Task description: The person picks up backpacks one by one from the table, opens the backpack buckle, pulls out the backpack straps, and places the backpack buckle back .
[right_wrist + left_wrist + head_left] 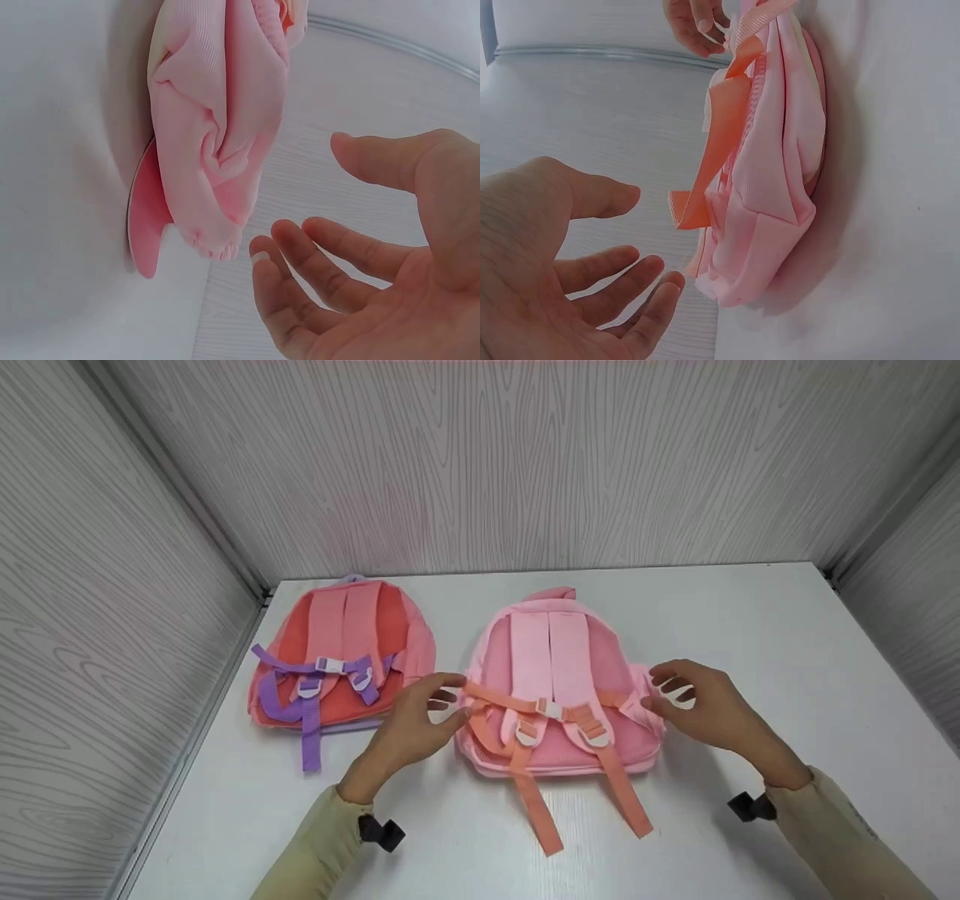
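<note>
Pink bag (pixel 534 675) lies between left hand (pixel 412 727) and right hand (pixel 705 706), both grips wide, loosely curved, empty. Shoulder straps (pixel 571 652) face up, presumably because bag rests front-down; fastened buckle (pixel 550 709) keeps them together. Red bag (pixel 328 630) sits just beyond left hand.

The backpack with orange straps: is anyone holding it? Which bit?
No, nothing is held: the left hand and right hand are beside the backpack, not gripping it.
</note>
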Demonstrator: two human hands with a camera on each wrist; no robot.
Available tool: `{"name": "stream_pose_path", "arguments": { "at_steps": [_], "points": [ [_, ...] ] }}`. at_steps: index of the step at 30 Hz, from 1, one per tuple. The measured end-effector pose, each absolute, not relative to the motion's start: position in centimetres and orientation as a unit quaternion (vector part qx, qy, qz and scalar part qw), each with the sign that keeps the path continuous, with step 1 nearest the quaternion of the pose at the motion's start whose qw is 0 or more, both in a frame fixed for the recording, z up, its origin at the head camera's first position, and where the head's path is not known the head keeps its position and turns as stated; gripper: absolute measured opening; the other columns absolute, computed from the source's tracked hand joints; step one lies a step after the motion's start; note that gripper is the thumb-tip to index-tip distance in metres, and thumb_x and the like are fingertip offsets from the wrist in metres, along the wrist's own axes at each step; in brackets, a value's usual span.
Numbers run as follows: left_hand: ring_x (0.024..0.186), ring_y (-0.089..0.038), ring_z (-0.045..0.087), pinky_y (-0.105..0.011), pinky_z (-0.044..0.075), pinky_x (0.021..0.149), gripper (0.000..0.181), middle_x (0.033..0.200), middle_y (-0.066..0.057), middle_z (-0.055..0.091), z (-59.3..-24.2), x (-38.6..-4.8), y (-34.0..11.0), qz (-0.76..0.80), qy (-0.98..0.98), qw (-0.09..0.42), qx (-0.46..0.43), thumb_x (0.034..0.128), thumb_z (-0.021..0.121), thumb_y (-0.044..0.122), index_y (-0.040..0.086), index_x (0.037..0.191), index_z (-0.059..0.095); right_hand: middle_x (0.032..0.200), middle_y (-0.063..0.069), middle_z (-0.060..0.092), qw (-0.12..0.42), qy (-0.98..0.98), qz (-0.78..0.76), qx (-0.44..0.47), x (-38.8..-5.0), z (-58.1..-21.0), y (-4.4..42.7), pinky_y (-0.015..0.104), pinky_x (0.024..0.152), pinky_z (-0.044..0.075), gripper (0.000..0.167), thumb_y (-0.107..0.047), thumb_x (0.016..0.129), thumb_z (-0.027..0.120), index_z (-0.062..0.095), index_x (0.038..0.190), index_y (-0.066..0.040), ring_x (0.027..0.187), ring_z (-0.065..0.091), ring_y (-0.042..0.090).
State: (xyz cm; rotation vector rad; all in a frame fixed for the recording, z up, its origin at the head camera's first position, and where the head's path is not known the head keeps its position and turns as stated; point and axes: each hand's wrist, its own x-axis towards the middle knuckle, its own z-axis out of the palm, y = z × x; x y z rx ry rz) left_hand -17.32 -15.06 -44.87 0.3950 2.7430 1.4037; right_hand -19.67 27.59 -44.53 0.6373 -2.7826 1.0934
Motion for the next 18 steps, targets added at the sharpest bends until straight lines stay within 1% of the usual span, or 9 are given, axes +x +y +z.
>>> {"name": "stream_pose_path", "arguments": {
  "at_steps": [4,9,13,18],
  "points": [
    [0.123,-0.031,0.066,-0.053,0.054,0.108,0.052,0.139,-0.012,0.067,-44.8,-17.6,-14.1,0.443,0.883,0.000,0.153,0.0967,0.080,0.020,0.008,0.144,0.064,0.115,0.016,0.074,0.057,-0.904,0.357,0.229,-19.9,-44.8,26.6,0.054,0.084,0.061,0.040,-0.011,0.093,0.083,0.068,0.127,0.004,0.102,0.072,0.032],
    [0.122,-0.032,0.067,-0.051,0.055,0.107,0.050,0.138,-0.016,0.068,-44.8,-17.9,-12.9,0.443,0.877,-0.010,0.184,0.0969,0.079,0.019,0.004,0.142,0.064,0.117,0.015,0.074,0.052,-0.897,0.365,0.244,-20.1,-45.1,25.4,0.056,0.088,0.059,0.039,-0.010,0.093,0.083,0.068,0.127,0.003,0.104,0.070,0.032],
    [0.122,-0.035,0.067,-0.049,0.055,0.107,0.049,0.138,-0.019,0.067,-44.8,-18.1,-12.1,0.453,0.866,-0.014,0.211,0.0966,0.079,0.016,0.002,0.141,0.063,0.119,0.015,0.073,0.040,-0.893,0.372,0.251,-20.2,-45.1,24.3,0.056,0.092,0.058,0.038,-0.010,0.094,0.081,0.068,0.128,0.001,0.107,0.069,0.032],
    [0.122,-0.035,0.067,-0.047,0.056,0.107,0.050,0.138,-0.021,0.066,-45.0,-18.4,-10.9,0.450,0.862,-0.013,0.233,0.0966,0.078,0.015,0.000,0.141,0.062,0.121,0.015,0.073,0.036,-0.889,0.370,0.265,-20.5,-45.3,23.3,0.055,0.092,0.059,0.038,-0.012,0.093,0.083,0.069,0.126,0.001,0.108,0.068,0.031]
  ]
}}
